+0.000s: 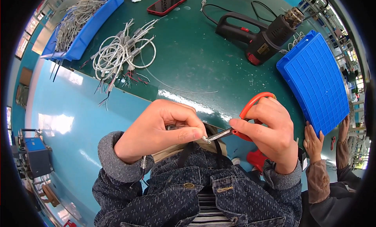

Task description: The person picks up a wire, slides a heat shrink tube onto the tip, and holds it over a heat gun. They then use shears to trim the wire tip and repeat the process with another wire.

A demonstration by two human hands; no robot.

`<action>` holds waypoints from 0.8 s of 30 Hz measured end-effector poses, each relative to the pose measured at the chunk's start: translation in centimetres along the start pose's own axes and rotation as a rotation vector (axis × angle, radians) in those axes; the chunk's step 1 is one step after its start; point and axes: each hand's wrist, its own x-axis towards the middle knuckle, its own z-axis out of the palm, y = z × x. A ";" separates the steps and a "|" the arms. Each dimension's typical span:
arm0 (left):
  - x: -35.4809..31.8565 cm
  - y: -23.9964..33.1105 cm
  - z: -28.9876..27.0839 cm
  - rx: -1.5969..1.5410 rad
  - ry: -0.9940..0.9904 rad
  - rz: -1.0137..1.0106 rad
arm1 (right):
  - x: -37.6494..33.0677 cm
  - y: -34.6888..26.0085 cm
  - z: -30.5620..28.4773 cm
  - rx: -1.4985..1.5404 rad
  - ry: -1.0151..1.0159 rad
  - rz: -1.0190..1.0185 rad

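A dark green worktable (203, 58) in a workshop with a pale blue floor carries, far right, an upturned blue tray (317, 80), then a black heat gun (258, 37), a blue bin of grey cables (84, 25) far left, a loose bundle of white leads (121, 54) and a red-cased phone (167, 4). Close to the body, the left hand (156, 129) is clenched, thumb and forefinger pinching a short wire end (204, 138). The right hand (270, 135) grips orange-handled scissors (243, 121), fingers through the loops, blade tips meeting the wire just beside the left thumb. A clean result here likely calls for a steady pinch close to the tips and only a light squeeze, judging by how little wire shows. The wire itself is mostly hidden inside the left fist; whether the blades are cutting or stripping cannot be told. Another person's hands (313, 142) reach in at near right, the rest of that person largely out of frame.
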 end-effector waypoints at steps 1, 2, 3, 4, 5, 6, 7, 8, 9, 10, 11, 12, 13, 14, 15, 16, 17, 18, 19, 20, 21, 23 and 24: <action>0.0 0.0 0.0 -0.001 0.001 0.000 | 0.0 0.0 0.0 0.000 -0.001 -0.001; 0.0 -0.1 0.0 -0.005 -0.001 0.002 | 0.1 -0.1 0.0 0.002 -0.002 -0.001; -0.1 -0.2 0.0 -0.008 -0.003 0.004 | 0.1 -0.1 0.0 0.003 -0.002 -0.002; -0.1 -0.2 0.0 -0.013 -0.006 0.006 | 0.1 -0.1 0.0 0.003 -0.004 -0.001; -0.1 -0.2 0.0 -0.014 -0.005 0.006 | 0.0 -0.1 0.0 0.004 -0.005 -0.002; 0.0 -0.2 0.0 -0.029 -0.008 0.002 | 0.0 -0.1 0.0 0.003 -0.006 -0.001; 0.0 -0.2 0.0 -0.043 -0.010 -0.002 | 0.0 -0.1 0.0 0.004 -0.006 -0.001; -0.1 -0.2 0.1 -0.057 -0.011 -0.007 | -0.1 -0.1 0.0 0.005 -0.006 -0.001; -0.1 -0.2 0.1 -0.057 -0.009 -0.007 | -0.1 -0.1 0.1 0.006 -0.006 -0.002; -0.1 -0.2 0.0 -0.057 -0.013 -0.008 | -0.1 0.0 0.1 0.017 -0.004 0.001; 0.0 -0.2 0.0 -0.057 -0.016 -0.008 | -0.1 0.0 0.1 0.027 -0.002 0.005; 0.0 -0.2 0.0 -0.057 -0.020 -0.009 | -0.2 0.1 0.2 0.038 0.000 0.008; 0.0 -0.3 -0.1 -0.057 -0.020 -0.010 | -0.2 0.1 0.2 0.038 0.000 0.009; 0.0 -0.4 -0.3 -0.035 -0.043 0.002 | -0.2 0.1 0.2 0.054 -0.002 0.008; 0.0 -0.5 -0.5 -0.013 -0.067 0.014 | -0.2 0.1 0.2 0.070 -0.003 0.008; 0.0 -0.6 -0.6 0.008 -0.090 0.025 | -0.2 0.1 0.2 0.086 -0.005 0.008; 0.0 -0.5 -0.6 0.007 -0.091 0.023 | -0.2 0.1 0.2 0.086 -0.006 0.010; 0.1 -0.5 -0.6 0.034 -0.094 0.032 | -0.2 0.1 0.2 0.092 -0.011 0.011; 0.1 -0.5 -0.6 0.062 -0.096 0.039 | -0.2 0.2 0.3 0.098 -0.015 0.012; 0.1 -0.5 -0.6 0.089 -0.098 0.047 | -0.2 0.2 0.3 0.104 -0.020 0.013; 0.1 -0.6 -0.6 0.088 -0.098 0.044 | -0.2 0.3 0.3 0.106 -0.020 0.016; 0.2 -0.6 -0.5 0.095 -0.111 0.032 | -0.2 0.4 0.4 0.125 -0.030 0.014; 0.2 -0.7 -0.5 0.098 -0.118 0.026 | -0.3 0.4 0.4 0.134 -0.035 0.013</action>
